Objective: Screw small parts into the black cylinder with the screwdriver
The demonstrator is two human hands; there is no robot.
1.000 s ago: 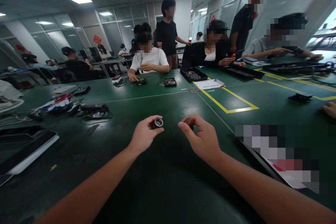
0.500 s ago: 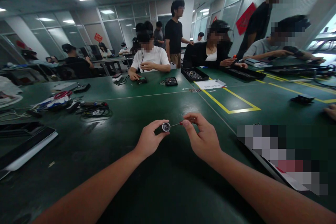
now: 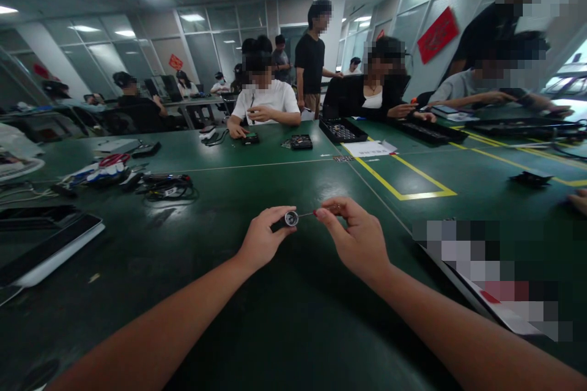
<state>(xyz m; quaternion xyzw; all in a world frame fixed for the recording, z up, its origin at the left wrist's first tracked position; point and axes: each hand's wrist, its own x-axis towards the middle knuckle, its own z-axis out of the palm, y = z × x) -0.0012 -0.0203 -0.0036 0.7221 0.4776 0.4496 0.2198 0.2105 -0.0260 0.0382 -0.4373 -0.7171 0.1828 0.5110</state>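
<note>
My left hand [image 3: 262, 243] pinches a small round metal housing [image 3: 291, 219] between thumb and fingers. Its open end faces me, and darker parts show inside the rim, too small to make out. Closed around the reddish handle of a thin screwdriver [image 3: 306, 215] is my right hand [image 3: 358, 238], at the housing's right. The slim shaft points left and its tip reaches the side of the housing; whether it sits in a screw cannot be told. Both hands are raised over the green table [image 3: 275, 330].
Bundled cables [image 3: 167, 186] and a white-edged black device [image 3: 59, 250] lie at left. A pixelated flat item [image 3: 486, 281] rests by my right forearm. Across the table are a black parts tray [image 3: 342, 130], a paper sheet [image 3: 369, 148], yellow tape [image 3: 428, 195] and seated people.
The camera view has shifted slightly. The screwdriver shaft lies a little flatter against the housing's side. Both hands keep their hold.
</note>
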